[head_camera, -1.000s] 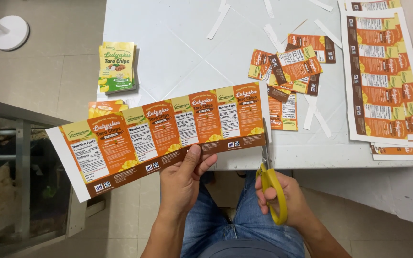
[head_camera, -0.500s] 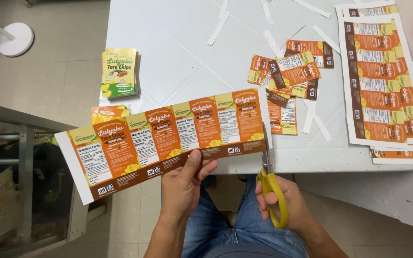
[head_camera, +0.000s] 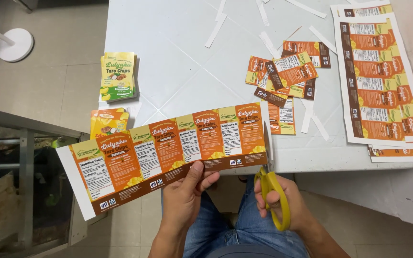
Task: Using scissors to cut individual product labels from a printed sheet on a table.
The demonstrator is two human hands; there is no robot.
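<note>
A: Item held?
B: Long label strip, orange and brown with green patches, white margin at the left end. Held flat near the body, overhanging the near edge of the white table, left end dipping lower.

A: Left hand?
B: Closed on the strip's near edge, thumb on top, fingers underneath.

A: Right hand?
B: Wrapped through the handles of yellow scissors, blades pointing away from the body at the strip's right end.

A: Changed over the last second?
B: Very little. Left end of the strip a touch lower; scissors at the same right edge. Thin white sliver beside the blades, possibly a margin half severed, too narrow to tell for sure. Trim at that end apparently in progress, not finished.

A: On the table?
B: Loose pile of cut labels right of centre. Uncut sheets stacked at far right. White offcuts scattered toward the far side. Green and yellow packets at the left edge, orange packet just nearer.

A: Below?
B: Blue jeans, tiled floor.
</note>
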